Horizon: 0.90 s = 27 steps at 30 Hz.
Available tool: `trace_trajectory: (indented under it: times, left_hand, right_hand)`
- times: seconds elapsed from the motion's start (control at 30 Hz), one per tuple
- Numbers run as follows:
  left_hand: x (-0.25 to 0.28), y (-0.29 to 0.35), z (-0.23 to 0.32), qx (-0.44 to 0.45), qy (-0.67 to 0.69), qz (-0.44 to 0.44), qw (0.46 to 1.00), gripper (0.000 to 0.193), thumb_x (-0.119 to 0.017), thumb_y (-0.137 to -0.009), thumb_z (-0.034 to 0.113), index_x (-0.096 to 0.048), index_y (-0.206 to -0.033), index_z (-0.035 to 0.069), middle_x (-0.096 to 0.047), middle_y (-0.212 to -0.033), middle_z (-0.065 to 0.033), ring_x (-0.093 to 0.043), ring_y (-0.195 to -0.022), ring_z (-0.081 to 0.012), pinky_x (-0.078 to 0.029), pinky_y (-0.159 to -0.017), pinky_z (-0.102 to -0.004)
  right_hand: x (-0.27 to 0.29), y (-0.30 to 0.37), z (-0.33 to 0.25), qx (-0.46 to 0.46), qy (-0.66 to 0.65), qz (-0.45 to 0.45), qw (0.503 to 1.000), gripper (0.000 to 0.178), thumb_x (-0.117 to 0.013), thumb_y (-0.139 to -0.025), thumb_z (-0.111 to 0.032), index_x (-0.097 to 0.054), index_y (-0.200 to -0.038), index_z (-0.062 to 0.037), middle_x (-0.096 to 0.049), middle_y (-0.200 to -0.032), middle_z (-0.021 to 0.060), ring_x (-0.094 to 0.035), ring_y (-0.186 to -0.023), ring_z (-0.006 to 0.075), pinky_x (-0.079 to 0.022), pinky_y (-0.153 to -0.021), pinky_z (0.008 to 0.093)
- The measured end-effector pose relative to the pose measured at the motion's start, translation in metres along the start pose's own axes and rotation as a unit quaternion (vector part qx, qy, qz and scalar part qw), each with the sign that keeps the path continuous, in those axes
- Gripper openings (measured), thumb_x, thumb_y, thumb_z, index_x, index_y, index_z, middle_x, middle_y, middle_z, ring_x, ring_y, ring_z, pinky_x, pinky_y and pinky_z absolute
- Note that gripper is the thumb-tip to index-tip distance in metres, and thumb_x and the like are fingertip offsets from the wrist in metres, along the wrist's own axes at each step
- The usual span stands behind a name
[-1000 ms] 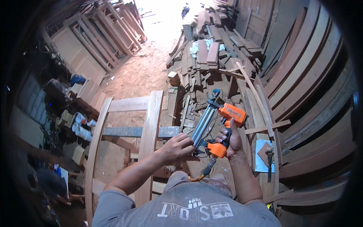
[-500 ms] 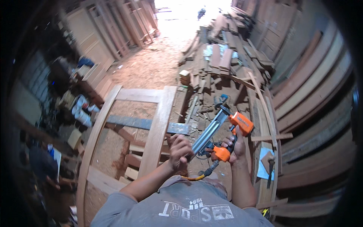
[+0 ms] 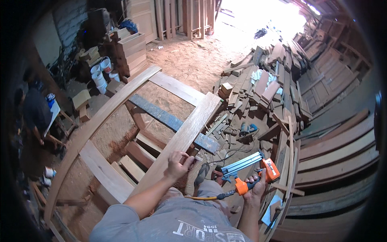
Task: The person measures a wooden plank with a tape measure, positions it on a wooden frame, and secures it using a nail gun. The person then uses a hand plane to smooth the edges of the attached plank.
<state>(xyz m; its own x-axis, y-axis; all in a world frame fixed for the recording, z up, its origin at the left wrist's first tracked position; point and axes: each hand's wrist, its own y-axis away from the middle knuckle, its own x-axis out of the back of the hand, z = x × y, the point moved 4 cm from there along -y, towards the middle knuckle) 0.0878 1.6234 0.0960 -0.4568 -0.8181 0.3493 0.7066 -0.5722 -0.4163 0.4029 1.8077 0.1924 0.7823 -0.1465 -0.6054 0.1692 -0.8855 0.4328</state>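
In my right hand (image 3: 254, 189) is an orange nail gun (image 3: 271, 170), my fingers wrapped round its dark handle. Its long silver magazine points to the left, and a yellow air hose (image 3: 201, 198) runs from its lower end across my front. Over the near rail of a large wooden frame (image 3: 189, 121) sits my left hand (image 3: 177, 165), with thumb and forefinger drawn together. A tiny pale piece shows at those fingertips, too small to name. The frame has pale side pieces and crosspieces, and a dark bluish board (image 3: 155, 113) passes beneath it.
Scrap wood (image 3: 229, 133) and a blue power tool (image 3: 248, 129) lie on the ground beyond the frame. Stacked planks (image 3: 334, 157) line the right side. White buckets (image 3: 98, 78) stand at the left, and another person (image 3: 38, 109) is by a small table there.
My left hand has left the nail gun's magazine and moved left to the frame's rail. The nail gun has moved down and right in my right hand. The view has swung left.
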Motion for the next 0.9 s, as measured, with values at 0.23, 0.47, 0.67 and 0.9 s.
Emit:
trace_trajectory:
  times: [0.23,0.47,0.67,0.9]
  left_hand:
    - [-0.022,-0.078,-0.035,0.152,-0.186,0.001,0.971,0.042,-0.084,-0.091,0.045,-0.069,-0.111,0.01,-0.063,-0.116,-0.016,-0.06,-0.116,-0.039,-0.048,-0.102,-0.0497]
    - [-0.117,-0.206,-0.103,0.186,-0.28,0.048,0.941,0.068,-0.087,-0.086,0.047,-0.062,-0.133,0.004,-0.06,-0.128,-0.0182,-0.05,-0.128,-0.0399,-0.038,-0.114,-0.049]
    - [-0.177,-0.279,-0.165,0.375,-0.287,0.001,0.882,0.102,-0.075,-0.083,0.077,-0.053,-0.144,-0.002,-0.07,-0.125,-0.0298,-0.068,-0.12,-0.044,-0.052,-0.104,-0.055]
    - [-0.188,-0.295,-0.154,0.42,-0.342,-0.097,0.835,0.113,-0.062,-0.076,0.097,-0.058,-0.136,0.002,-0.078,-0.094,-0.0229,-0.08,-0.089,-0.0405,-0.063,-0.08,-0.0521]
  right_hand:
    - [-0.045,-0.112,-0.021,0.044,0.093,-0.023,0.994,0.029,-0.068,-0.108,-0.042,-0.06,-0.111,-0.0141,-0.049,-0.072,-0.0067,-0.051,-0.056,0.0065,-0.047,-0.052,0.0259]
    - [-0.113,-0.298,-0.023,-0.043,0.258,-0.046,0.964,0.029,-0.069,-0.108,-0.038,-0.062,-0.116,-0.0116,-0.05,-0.073,-0.0039,-0.052,-0.057,0.0094,-0.049,-0.052,0.0283]
    - [-0.146,-0.437,-0.013,-0.1,0.419,-0.075,0.899,0.035,-0.072,-0.106,-0.039,-0.064,-0.123,-0.0097,-0.051,-0.073,-0.0027,-0.054,-0.058,0.0122,-0.049,-0.053,0.0313]
    - [-0.209,-0.501,0.034,-0.242,0.436,-0.144,0.855,0.047,-0.07,-0.105,-0.049,-0.061,-0.126,-0.0087,-0.047,-0.071,-0.0018,-0.053,-0.059,0.0143,-0.049,-0.056,0.0345]
